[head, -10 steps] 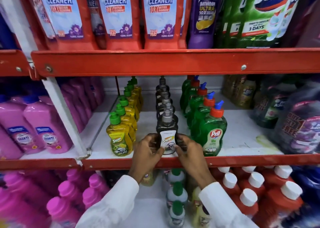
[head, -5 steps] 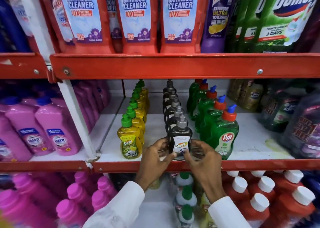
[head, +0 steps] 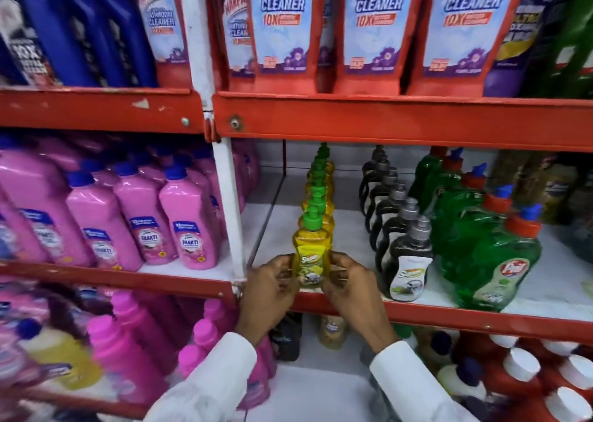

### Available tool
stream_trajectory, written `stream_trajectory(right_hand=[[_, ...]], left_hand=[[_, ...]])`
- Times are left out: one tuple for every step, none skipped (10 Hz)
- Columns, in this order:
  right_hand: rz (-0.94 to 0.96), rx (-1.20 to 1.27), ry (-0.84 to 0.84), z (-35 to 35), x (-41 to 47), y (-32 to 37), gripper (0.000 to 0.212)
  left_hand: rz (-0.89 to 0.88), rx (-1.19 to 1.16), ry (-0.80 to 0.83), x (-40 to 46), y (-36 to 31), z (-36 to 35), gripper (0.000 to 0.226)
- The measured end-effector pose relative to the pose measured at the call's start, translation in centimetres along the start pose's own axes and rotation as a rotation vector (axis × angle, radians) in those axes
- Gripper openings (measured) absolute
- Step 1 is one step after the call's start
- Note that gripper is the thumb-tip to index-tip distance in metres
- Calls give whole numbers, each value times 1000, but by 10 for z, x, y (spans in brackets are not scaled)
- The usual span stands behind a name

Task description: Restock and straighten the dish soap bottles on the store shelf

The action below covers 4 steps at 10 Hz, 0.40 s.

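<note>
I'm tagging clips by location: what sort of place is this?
Most likely a shop's cleaning-products aisle: red metal shelving, rows of identical pink bottles, and bathroom cleaner pouches stocked facing outward.

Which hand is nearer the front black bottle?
Right. The right hand sits just beside the front black bottle; the left hand is beyond the yellow bottle both hands grip.

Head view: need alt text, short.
Both bare hands, left hand and right hand, clasp the front yellow dish soap bottle at the edge of a red-edged store shelf. To its right stand a row of dark bottles and a row of green bottles; pink bottles fill the bay to the left.
</note>
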State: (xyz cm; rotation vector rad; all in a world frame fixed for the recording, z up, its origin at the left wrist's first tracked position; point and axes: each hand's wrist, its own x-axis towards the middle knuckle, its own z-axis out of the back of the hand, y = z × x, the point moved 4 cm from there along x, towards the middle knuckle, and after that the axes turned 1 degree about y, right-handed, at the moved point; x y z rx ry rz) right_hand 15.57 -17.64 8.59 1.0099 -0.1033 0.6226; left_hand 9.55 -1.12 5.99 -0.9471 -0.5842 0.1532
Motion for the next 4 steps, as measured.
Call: stream_trajectory(right_hand=[[-54, 8, -23, 1, -1, -7, 42], [-105, 35, -19, 2, -2, -12, 44], [-138, 56, -22, 0, -3, -13, 46], [-164, 92, -41, 1, -2, -14, 49]], left_hand=[[1, 1, 37, 1, 4, 1, 45], [-21, -30, 50, -1, 4, 2, 39], [-34, -63, 67, 0, 0, 1, 33], [-25, -109, 69, 0, -5, 2, 34]])
